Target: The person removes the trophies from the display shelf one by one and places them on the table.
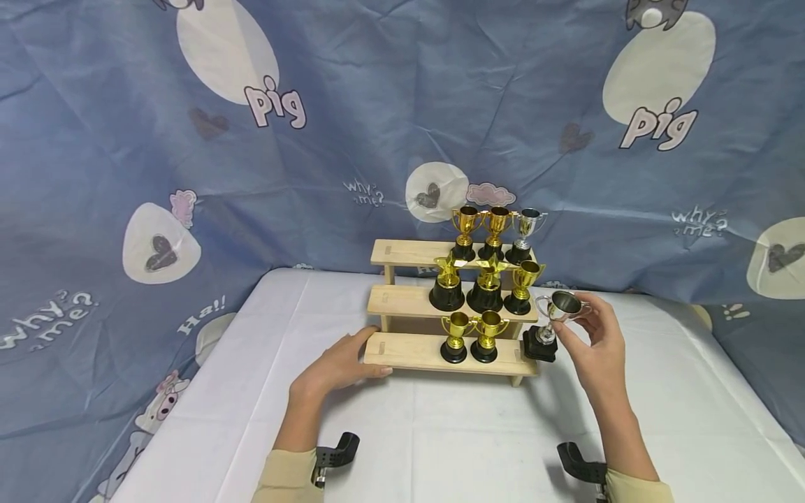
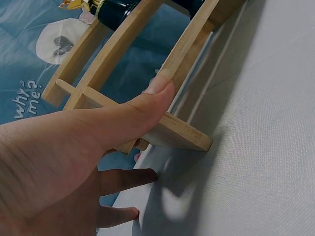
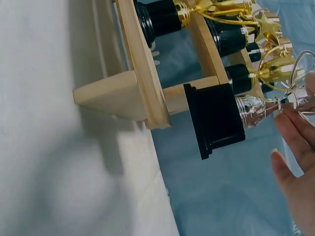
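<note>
My right hand [image 1: 600,349] holds a silver trophy cup [image 1: 539,345] by its upper part, with its square black base [image 3: 219,118] hanging free in the right wrist view. The cup overlaps the right end of the lowest step of a three-step wooden display stand [image 1: 411,351]. At the stand's left end, my left hand [image 1: 333,363] grips the lowest step, its thumb [image 2: 155,96] against the front edge. Two small gold trophy cups [image 1: 488,328] stand on that step, right of its middle.
On the middle step are two gold star trophies [image 1: 447,293] and a gold cup [image 1: 522,283]. The top step carries two gold cups [image 1: 466,227] and a silver cup [image 1: 525,230]. A white-covered table [image 1: 465,440] lies below; a blue printed cloth [image 1: 352,119] hangs behind.
</note>
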Demonstrator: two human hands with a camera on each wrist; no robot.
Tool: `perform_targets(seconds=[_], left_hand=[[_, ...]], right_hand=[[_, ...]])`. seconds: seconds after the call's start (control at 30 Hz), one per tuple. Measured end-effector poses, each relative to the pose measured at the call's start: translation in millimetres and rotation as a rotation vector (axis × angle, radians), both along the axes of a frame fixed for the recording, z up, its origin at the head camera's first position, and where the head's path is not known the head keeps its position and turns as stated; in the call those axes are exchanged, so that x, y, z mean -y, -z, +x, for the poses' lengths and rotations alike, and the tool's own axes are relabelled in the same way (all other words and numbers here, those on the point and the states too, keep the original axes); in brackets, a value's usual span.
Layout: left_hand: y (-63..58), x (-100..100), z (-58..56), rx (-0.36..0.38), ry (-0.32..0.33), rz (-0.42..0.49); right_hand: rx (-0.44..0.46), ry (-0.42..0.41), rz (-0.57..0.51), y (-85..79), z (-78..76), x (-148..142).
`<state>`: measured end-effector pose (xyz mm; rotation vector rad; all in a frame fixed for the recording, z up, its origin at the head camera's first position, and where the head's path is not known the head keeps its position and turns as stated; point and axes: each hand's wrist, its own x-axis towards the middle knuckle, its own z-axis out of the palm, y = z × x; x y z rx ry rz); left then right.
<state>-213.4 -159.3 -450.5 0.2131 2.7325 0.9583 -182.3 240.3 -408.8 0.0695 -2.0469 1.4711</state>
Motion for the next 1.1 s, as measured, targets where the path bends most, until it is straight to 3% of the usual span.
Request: perform_targets(seconds=[0.3, 0.83, 1.1], left_hand=[[-1.4, -1.0, -4.1, -0.015, 0.01, 0.0], [0.7, -3.7, -0.4, -0.026, 0.002, 0.011], [2.1, -0.2, 0.5, -0.029, 0.0, -0.002]], right_hand=[[0.011, 0.058, 0.022, 1.6, -10.6, -11.5], [0.072, 0.078, 0.033, 20.5, -38.1, -26.6], [0.119, 0.081, 0.056, 20.9, -49.0, -30.5]])
